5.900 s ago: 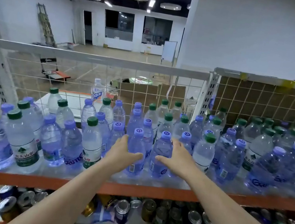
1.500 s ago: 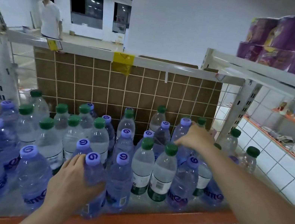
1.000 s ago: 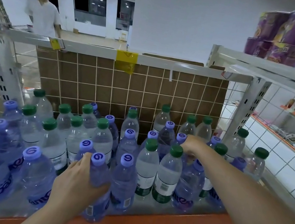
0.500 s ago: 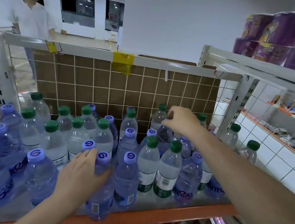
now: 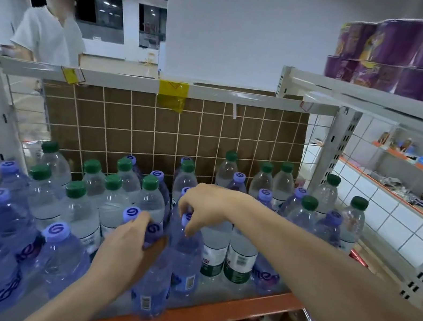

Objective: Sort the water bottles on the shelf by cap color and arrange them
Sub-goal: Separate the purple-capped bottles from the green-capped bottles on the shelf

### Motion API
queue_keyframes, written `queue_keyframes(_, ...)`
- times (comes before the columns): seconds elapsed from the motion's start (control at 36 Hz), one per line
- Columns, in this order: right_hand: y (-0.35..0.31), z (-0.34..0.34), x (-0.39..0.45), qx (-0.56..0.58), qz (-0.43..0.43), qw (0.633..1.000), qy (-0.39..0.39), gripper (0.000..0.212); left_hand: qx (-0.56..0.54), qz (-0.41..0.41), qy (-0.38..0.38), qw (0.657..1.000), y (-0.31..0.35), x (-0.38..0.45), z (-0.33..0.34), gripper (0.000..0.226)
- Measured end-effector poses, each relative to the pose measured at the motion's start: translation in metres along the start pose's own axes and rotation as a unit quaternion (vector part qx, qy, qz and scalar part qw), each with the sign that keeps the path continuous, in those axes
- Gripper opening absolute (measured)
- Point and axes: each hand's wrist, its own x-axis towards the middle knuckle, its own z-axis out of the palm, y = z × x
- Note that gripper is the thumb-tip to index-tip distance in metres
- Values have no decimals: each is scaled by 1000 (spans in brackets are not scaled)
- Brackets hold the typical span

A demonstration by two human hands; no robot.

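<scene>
The left hand (image 5: 130, 248) wraps the shoulder of a purple-capped bottle (image 5: 151, 288) at the shelf's (image 5: 205, 317) front edge, about six o'clock, likely steadying it while its neighbour is placed. The right hand (image 5: 208, 205) pinches a second purple-capped bottle (image 5: 186, 255) by its neck, just beside at three o'clock. Both stand upright, long axes vertical, caps up. Green-capped bottles (image 5: 239, 261) cluster from twelve to three o'clock, still mixed with purple.

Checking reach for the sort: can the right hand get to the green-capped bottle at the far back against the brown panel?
Probably yes. The right hand pinches a purple-capped bottle now, but the green-capped bottle stands past it with open air over the caps between.
</scene>
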Motion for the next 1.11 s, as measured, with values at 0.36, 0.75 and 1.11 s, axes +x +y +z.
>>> queue_keyframes(0.36, 5, 7, 22, 35, 72, 994, 74, 31, -25, -3, 12, 1000, 8, -1, 10, 44)
queue_keyframes(0.75, 22, -2, 4, 135, 40, 990, -1, 50, -36, -2, -22, 999, -1, 1, -8, 29)
queue_keyframes(1.11, 22, -3, -1, 58, 123, 991, -19, 37, 2, -43, -17, 999, -21, -12, -40, 23)
